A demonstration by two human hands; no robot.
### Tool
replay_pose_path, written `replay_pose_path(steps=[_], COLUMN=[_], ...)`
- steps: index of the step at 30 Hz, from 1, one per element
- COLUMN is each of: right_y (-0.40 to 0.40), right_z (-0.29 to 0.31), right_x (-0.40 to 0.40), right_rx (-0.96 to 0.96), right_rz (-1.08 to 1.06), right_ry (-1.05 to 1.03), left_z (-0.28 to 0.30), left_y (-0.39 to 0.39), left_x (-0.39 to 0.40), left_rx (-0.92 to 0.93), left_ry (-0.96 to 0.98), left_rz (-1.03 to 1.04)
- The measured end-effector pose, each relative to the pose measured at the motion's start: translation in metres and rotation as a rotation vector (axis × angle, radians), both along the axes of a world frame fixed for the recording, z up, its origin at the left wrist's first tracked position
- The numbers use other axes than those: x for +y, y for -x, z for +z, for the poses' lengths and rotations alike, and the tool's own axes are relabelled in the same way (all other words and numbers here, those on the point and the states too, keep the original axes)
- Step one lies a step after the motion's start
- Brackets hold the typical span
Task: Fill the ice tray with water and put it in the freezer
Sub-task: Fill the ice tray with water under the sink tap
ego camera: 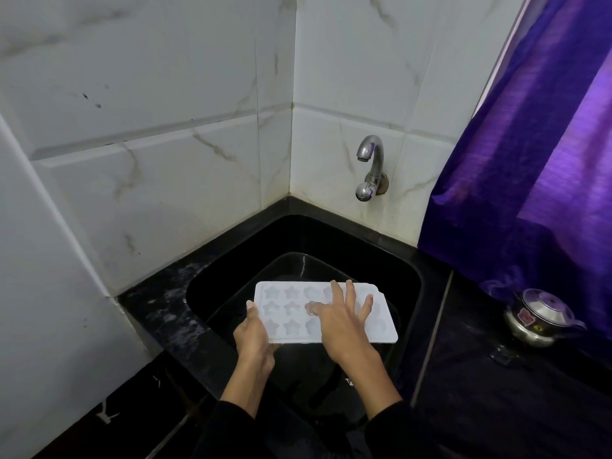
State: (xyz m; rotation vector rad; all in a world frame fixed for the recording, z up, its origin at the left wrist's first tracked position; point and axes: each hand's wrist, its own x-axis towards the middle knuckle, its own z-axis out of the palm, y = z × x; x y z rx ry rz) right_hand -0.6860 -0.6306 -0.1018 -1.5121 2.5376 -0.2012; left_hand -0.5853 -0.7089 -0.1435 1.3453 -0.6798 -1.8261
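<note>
White ice tray [326,313] with star-shaped cells was held level over the black sink [410,276], near its front; water in the cells could not be confirmed. Left hand [253,337] gripped the tray's left near edge, thumb on top. Right hand [341,326] lay flat on the tray, fingers spread. Farther right, a lidded steel pot [538,318] sat on the counter. Far wall held the tap [371,168].

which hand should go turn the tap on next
Right, probably. The right hand only rests spread-fingered on the white star-moulded plastic ice tray, and the chrome wall tap sits on its side. The left hand holds the tray's edge.
</note>
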Motion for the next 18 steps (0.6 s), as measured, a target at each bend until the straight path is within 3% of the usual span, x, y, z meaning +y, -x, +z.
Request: replay_pose_path(steps=[18], right_y=[0.0023], right_z=[-0.0014], right_x=[0.0002], right_rx=[-0.012], right_rz=[0.012], right_ry=[-0.006], left_z=[-0.0048], left_y=[0.0018], left_x=[-0.0016], left_rx=[0.006], left_ry=[-0.021], left_rz=[0.004])
